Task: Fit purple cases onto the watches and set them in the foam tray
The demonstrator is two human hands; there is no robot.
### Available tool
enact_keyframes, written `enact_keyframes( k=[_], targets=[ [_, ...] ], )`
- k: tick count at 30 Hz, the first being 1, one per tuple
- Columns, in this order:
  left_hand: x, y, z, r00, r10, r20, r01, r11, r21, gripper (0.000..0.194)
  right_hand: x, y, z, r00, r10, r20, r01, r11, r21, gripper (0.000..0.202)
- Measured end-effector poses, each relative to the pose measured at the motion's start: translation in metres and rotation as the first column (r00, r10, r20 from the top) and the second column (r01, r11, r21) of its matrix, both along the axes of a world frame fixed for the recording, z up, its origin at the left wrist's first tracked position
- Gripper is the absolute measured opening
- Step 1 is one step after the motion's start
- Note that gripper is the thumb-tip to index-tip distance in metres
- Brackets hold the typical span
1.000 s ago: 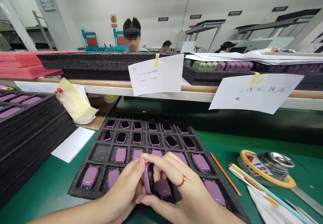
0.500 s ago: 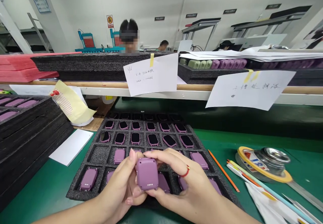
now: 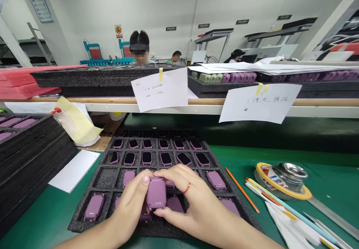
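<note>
Both of my hands hold one purple watch body point(image 3: 156, 193) back side up, just above the near rows of a black foam tray point(image 3: 105, 174). My left hand point(image 3: 131, 208) grips its left edge with the thumb on top. My right hand point(image 3: 196, 204), with a red ring, pinches its top and right side. The tray's far rows hold several purple watch bodies point(image 3: 166, 158) screen up; the near rows hold several more lying back side up point(image 3: 93, 207).
A stack of black foam trays point(image 3: 30, 155) stands at the left, with white paper point(image 3: 73, 170) beside it. Pencils point(image 3: 241, 193), a tape roll and metal tin point(image 3: 283, 178) lie at the right. A shelf with hanging notes point(image 3: 159, 89) runs behind. Other people sit beyond it.
The watch body was on edge between my fingers a second ago; it has been turned back side up and lowered toward the tray. The view shifted slightly.
</note>
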State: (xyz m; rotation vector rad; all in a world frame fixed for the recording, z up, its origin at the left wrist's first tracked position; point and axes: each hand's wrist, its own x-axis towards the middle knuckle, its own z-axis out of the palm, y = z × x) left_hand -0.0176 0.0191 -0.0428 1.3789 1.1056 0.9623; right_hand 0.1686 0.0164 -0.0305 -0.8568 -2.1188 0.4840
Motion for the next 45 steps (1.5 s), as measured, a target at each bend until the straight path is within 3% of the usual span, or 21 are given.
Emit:
enact_keyframes(
  k=[2, 5, 7, 10, 14, 16, 19, 26, 34, 37, 40, 45],
  targets=[
    [-0.002, 0.008, -0.002, 0.968, -0.010, -0.252, 0.049, 0.988, 0.147, 0.049, -0.003, 0.003, -0.009, 0.997, -0.009, 0.074, 0.017, 0.994, -0.109, 0.059],
    [-0.008, 0.023, -0.002, 0.922, -0.027, -0.387, 0.098, 0.982, 0.164, 0.041, -0.009, 0.006, -0.024, 0.988, -0.005, 0.156, 0.047, 0.963, -0.266, 0.077],
    [-0.020, 0.034, 0.001, 0.896, 0.028, -0.444, 0.070, 0.977, 0.202, 0.040, -0.014, 0.006, -0.032, 0.982, -0.004, 0.190, 0.063, 0.950, -0.307, 0.089],
    [-0.055, 0.053, 0.005, 0.826, 0.178, -0.535, -0.029, 0.961, 0.274, 0.040, -0.022, 0.002, -0.042, 0.974, 0.025, 0.225, 0.043, 0.955, -0.293, 0.079],
    [-0.111, 0.069, -0.002, 0.641, 0.428, -0.637, -0.206, 0.895, 0.395, 0.038, -0.025, -0.002, -0.049, 0.968, 0.045, 0.248, 0.008, 0.977, -0.211, 0.052],
    [-0.131, 0.069, -0.011, 0.582, 0.439, -0.684, -0.203, 0.893, 0.401, 0.036, -0.024, -0.002, -0.051, 0.968, 0.036, 0.247, 0.012, 0.982, -0.189, 0.049],
    [-0.144, 0.060, -0.025, 0.572, 0.403, -0.715, -0.139, 0.906, 0.399, 0.035, -0.023, -0.001, -0.051, 0.970, 0.037, 0.242, 0.008, 0.983, -0.183, 0.048],
    [-0.141, 0.045, -0.031, 0.560, 0.378, -0.737, -0.013, 0.894, 0.449, 0.036, -0.025, -0.003, -0.049, 0.969, 0.030, 0.244, 0.011, 0.986, -0.166, 0.047],
    [-0.140, 0.038, -0.036, 0.438, 0.542, -0.718, 0.024, 0.791, 0.612, 0.029, -0.016, 0.002, -0.040, 0.968, 0.102, 0.228, -0.058, 0.979, -0.193, 0.045],
    [-0.140, 0.036, -0.036, 0.451, 0.544, -0.707, 0.072, 0.768, 0.636, 0.026, -0.002, 0.025, -0.032, 0.968, 0.108, 0.226, -0.060, 0.976, -0.209, 0.040],
    [-0.134, 0.035, -0.030, 0.481, 0.521, -0.705, 0.125, 0.755, 0.644, 0.026, 0.015, 0.059, -0.025, 0.959, 0.008, 0.283, 0.051, 0.978, -0.202, 0.033],
    [-0.096, 0.043, -0.009, 0.566, 0.392, -0.726, 0.248, 0.758, 0.603, 0.026, 0.031, 0.102, -0.025, 0.885, -0.007, 0.466, 0.124, 0.967, -0.221, 0.030]
  ],
)
